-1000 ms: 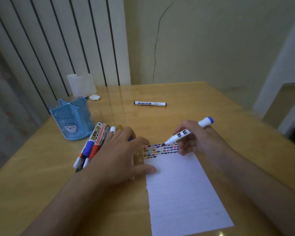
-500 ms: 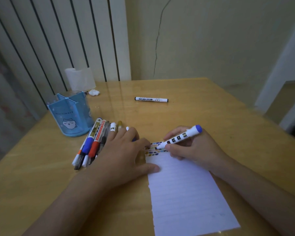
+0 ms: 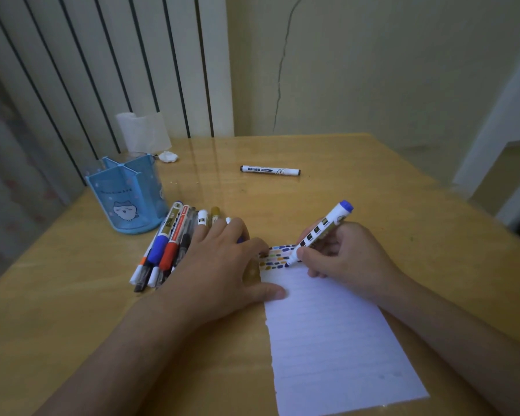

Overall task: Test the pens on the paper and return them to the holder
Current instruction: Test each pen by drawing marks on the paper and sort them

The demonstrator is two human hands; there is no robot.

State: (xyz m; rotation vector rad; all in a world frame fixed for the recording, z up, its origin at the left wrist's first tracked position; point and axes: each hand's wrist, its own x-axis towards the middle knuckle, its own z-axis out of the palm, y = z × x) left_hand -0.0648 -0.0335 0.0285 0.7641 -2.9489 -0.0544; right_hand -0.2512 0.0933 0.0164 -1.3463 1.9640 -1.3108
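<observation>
- Marker (image 3: 318, 234) sits in my right hand (image 3: 342, 256), fingers (image 3: 308, 253) pinching the barrel low near the tip; tip down on the paper (image 3: 327, 331) at its top edge, among the rows of colored test dashes (image 3: 275, 258).
- Long axis runs from tip at lower left up to the blue cap end at upper right, tilted away from me.
- Left hand (image 3: 222, 271) lies flat, fingers spread and relaxed; thumb presses the paper's left edge, the rest lie over the pen pile (image 3: 165, 250).
- Pile lies on the counter (image 3: 373, 187) just left of the paper, axes roughly parallel, tips toward me.
- Holder (image 3: 126, 196) stands upright, far left, beyond the pile; looks empty from here, though I can't see to the bottom of it.
- Return path, my call: marker has to cross over the left hand and the pile to reach the holder, so the left hand is nearer and a hand-off may suit.
- One black marker (image 3: 270, 170) lies alone, far centre, well apart from everything, axis left-right.
- Open room: bare counter right of the paper and beyond it; left counter edge is near the holder, so I'd watch for knocking it that way.
</observation>
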